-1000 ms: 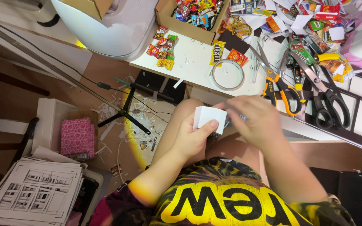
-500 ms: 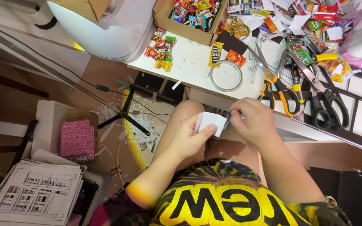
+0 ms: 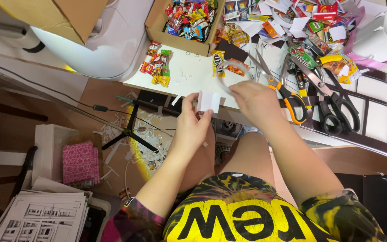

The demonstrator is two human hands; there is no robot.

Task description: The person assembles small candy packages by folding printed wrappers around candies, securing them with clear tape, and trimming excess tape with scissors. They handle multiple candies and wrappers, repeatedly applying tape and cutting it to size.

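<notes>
1. Head view, looking straight down: our left hand (image 3: 192, 127) pinches a small white folded card (image 3: 209, 101) by its lower left corner, thumb and fingers closed on it. The card sits at frame centre, just off the near edge of the white table (image 3: 189, 74).

2. Our right hand (image 3: 255, 102) is at 3 o'clock of the card, fingers curled and touching its right edge; whether they clamp the card we cannot tell from here.

3. Handling judgement: the card looks light, thin and stiff enough to keep its fold, yet easy to crease or crush. We would take it at the edges or corners, with light pressure.

4. A clear tape ring (image 3: 230, 74) lies at 12 o'clock of the right hand, thin, glossy, round, partly hidden by the fingers.

5. Orange-handled scissors (image 3: 283, 92) lie at 2 o'clock of the card, steel blades; black-handled scissors (image 3: 332, 107) at 3 o'clock, larger, beside them.

6. Cardboard box (image 3: 157, 24) at 11 o'clock holds tiny bright glossy packets; more miniature packets (image 3: 156, 67) are loose on the table at 10 o'clock.

7. White rounded machine (image 3: 108, 40) further at 10 o'clock, smooth plastic.

8. Floor at 8 o'clock: pink patterned pad (image 3: 80, 162), paper scraps, and a stack of printed sheets (image 3: 41, 217) lower still.
</notes>
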